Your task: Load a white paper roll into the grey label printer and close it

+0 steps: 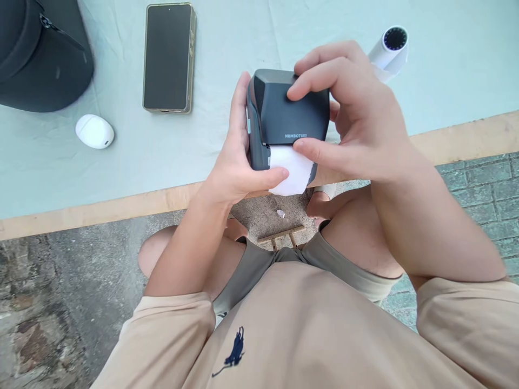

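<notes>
A dark grey label printer (294, 111) marked NIIMBOT is held near the table's front edge. White label paper (290, 170) sticks out of the slot below its lid. Wrapped round the printer's left side, my left hand (239, 156) has its thumb lying on the paper. My right hand (352, 108) grips the lid from the right, with fingertips on its top and the thumb at its lower edge, by the slot. The printer's underside and some of my left fingers are hidden.
A phone (167, 58) lies at the back, with a white earbud case (94, 131) to its left. A black zipped case (44, 59) fills the far left corner. Behind my right hand is a white paper roll (388, 51). The table's wooden edge (466, 138) runs just above my knees.
</notes>
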`<state>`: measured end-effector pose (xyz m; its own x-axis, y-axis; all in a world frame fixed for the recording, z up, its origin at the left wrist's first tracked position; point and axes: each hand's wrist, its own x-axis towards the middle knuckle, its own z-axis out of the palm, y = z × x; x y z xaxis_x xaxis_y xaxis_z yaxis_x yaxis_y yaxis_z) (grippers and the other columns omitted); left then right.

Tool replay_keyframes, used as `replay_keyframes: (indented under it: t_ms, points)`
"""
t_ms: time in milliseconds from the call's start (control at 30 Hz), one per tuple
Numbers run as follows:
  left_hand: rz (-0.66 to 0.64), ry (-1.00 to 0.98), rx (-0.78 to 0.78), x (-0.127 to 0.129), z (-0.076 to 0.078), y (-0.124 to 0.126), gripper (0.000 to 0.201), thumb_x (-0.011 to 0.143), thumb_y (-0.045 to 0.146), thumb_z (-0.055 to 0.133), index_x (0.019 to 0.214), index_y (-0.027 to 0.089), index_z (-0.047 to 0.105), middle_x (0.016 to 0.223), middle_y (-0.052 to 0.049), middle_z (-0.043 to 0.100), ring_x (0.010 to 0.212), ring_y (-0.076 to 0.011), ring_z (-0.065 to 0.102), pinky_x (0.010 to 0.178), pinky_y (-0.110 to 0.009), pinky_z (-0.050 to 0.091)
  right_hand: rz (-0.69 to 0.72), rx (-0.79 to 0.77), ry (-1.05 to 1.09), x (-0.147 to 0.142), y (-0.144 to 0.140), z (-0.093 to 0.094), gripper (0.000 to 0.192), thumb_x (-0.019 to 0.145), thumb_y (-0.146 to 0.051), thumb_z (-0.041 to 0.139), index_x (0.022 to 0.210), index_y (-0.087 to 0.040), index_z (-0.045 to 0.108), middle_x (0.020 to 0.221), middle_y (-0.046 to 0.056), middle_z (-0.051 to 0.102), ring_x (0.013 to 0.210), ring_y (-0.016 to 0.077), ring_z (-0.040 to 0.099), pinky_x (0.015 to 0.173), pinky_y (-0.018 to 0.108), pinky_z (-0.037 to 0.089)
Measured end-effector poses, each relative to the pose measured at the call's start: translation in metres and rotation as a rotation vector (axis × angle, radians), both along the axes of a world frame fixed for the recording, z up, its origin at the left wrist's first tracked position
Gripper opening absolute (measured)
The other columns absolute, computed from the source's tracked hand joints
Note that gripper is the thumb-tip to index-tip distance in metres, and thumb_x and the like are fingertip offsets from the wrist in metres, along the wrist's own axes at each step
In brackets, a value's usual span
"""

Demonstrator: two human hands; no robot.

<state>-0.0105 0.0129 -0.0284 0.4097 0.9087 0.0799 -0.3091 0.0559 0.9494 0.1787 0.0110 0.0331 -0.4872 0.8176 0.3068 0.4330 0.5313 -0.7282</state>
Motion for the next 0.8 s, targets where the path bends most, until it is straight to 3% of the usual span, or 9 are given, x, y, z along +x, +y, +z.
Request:
replay_keyframes:
  t_ms: [100,233,367,467,633,800]
  points:
    - [-0.081,-0.14,0.015,0.002,0.0,-0.001,0.099,0.051,0.027,0.077,0.135,0.034,0.026,0.149,-0.001,0.032,0.137,-0.0359,0.035,0.111,-0.052,0.038,0.02,-0.046,0.066,0.0,0.0,-0.001,0.028,0.082,-0.036,0.056,0.108,-0.023,0.053,0.116,0.002,0.05,0.124,0.014,0.044,0.1,0.031,0.049]
    - [-0.008,-0.297,-0.088,0.008,0.005,-0.005,0.049,0.078,0.053,0.055,0.121,0.034,0.042,0.136,0.001,0.048,0.138,-0.0318,0.036,0.108,-0.055,0.04,0.046,-0.273,0.218,-0.003,0.0,-0.005,0.054,0.078,-0.039,0.061,0.126,-0.026,0.038,0.138,0.003,0.039,0.121,0.0147,0.047,0.078,0.022,0.053]
    - [-0.015,-0.324,-0.072,0.01,0.012,-0.009,0.027,0.081,0.041,0.058,0.107,0.036,0.052,0.133,0.003,0.053,0.138,-0.0288,0.035,0.105,-0.049,0.045,0.085,-0.405,0.251,-0.006,0.0,-0.009,0.059,0.079,-0.039,0.061,0.128,-0.029,0.03,0.139,0.003,0.037,0.107,0.0109,0.055,0.078,0.021,0.054]
    - [0.013,-0.272,-0.119,0.008,0.017,-0.011,0.029,0.079,0.042,0.06,0.107,0.035,0.054,0.129,0.003,0.057,0.141,-0.0319,0.029,0.105,-0.05,0.044,0.097,-0.399,0.258,-0.007,0.001,-0.011,0.056,0.079,-0.04,0.06,0.125,-0.029,0.031,0.133,0.003,0.04,0.102,0.0096,0.055,0.08,0.021,0.053]
    - [0.047,-0.203,-0.132,0.005,0.016,-0.011,0.039,0.075,0.045,0.064,0.112,0.035,0.055,0.125,0.003,0.06,0.146,-0.0332,0.013,0.116,-0.055,0.03,0.107,-0.401,0.263,-0.006,0.0,-0.012,0.059,0.079,-0.04,0.06,0.127,-0.025,0.029,0.132,0.005,0.039,0.101,0.0089,0.054,0.08,0.021,0.051]
    - [0.035,-0.222,-0.086,0.006,0.015,-0.011,0.039,0.074,0.044,0.064,0.111,0.036,0.053,0.122,0.002,0.061,0.146,-0.03,0.014,0.119,-0.054,0.027,0.079,-0.399,0.224,-0.005,-0.001,-0.013,0.062,0.078,-0.043,0.06,0.129,-0.027,0.028,0.136,0.005,0.039,0.098,0.0094,0.054,0.076,0.023,0.05]
